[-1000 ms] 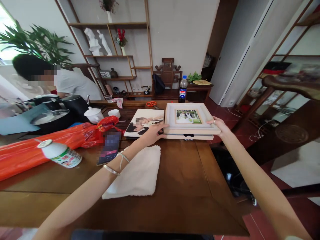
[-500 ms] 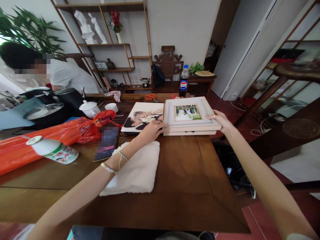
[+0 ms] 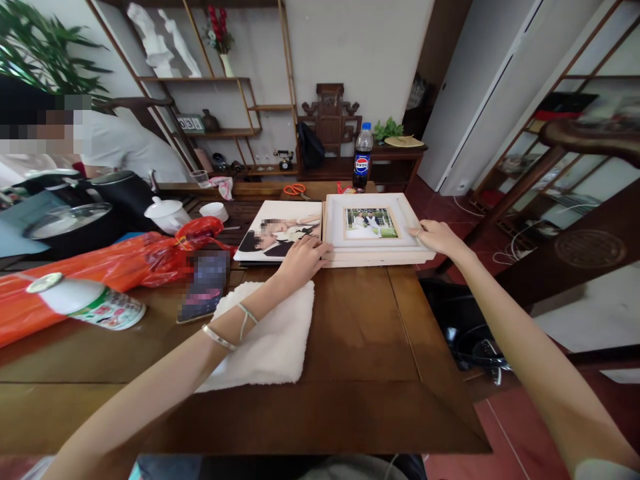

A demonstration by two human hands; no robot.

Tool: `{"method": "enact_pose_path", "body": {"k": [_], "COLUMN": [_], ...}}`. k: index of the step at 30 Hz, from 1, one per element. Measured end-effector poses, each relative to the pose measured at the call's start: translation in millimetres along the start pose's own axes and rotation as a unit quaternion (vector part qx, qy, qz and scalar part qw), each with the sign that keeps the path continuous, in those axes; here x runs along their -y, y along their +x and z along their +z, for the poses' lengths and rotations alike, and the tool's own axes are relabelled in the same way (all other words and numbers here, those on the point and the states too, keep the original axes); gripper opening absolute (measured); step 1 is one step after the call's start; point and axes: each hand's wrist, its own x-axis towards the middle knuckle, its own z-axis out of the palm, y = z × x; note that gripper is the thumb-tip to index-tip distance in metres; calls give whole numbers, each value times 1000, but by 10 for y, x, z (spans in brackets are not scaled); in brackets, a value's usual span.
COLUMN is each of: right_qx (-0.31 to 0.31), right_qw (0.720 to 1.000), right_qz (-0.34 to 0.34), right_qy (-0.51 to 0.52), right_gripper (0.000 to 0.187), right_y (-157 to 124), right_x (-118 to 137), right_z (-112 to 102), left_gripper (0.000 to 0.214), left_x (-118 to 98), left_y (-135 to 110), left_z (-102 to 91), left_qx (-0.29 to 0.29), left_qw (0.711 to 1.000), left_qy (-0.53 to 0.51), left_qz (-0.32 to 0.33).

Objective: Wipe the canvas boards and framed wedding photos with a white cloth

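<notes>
Two bare hands are touching a pale picture frame (image 3: 371,223), which is lying face up just right of the view's centre on a dark wooden surface (image 3: 360,340). Its photo is showing two people outdoors, and what looks like a second pale frame is sitting directly beneath. The left hand (image 3: 303,259) is resting at the near left corner, its fingers bent and slightly apart, beside a large photo panel (image 3: 273,233). The right hand (image 3: 439,237) is lying against the right edge. The undersides of both hands are hidden, so I cannot tell whether either is pinching the rim. A white cloth (image 3: 280,347) is lying below centre, a phone (image 3: 204,287) and a red plastic bag (image 3: 125,263) to its upper left. A cola bottle (image 3: 363,160) is standing behind the frame. For good handling, both hands should probably be pressing evenly at the edges, with the left fingers staying off the panel's printed face and the right ones off the photo.
</notes>
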Motion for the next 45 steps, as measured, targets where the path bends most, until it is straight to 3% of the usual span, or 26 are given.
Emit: {"method": "enact_pose_path", "body": {"k": [6,18,29,34,41,45], "right_qx": [0,11,33,29,32,10], "right_qw": [999,996,988,988,966,975], "right_qz": [41,22,10,11,-3,11], "right_qy": [26,84,153,154,256,224], "right_gripper": [39,34,37,34,21,24], "right_y": [-45,-39,16,71,31,43], "right_x": [-6,-41,-92,-115,-30,-32], "right_z": [83,82,90,90,107,130], "left_gripper": [27,23,20,17,18,19], "left_x": [-8,-38,-31,-29,-53,-37], "left_y": [10,-15,-12,-17,-33,-26], "left_z": [-3,51,119,110,130,121], "left_qx": [0,-15,-15,-9,-31,-17], "left_qw": [1000,999,998,998,999,999], "left_qy": [8,4,63,55,38,26], "left_qz": [0,38,28,20,12,8]}}
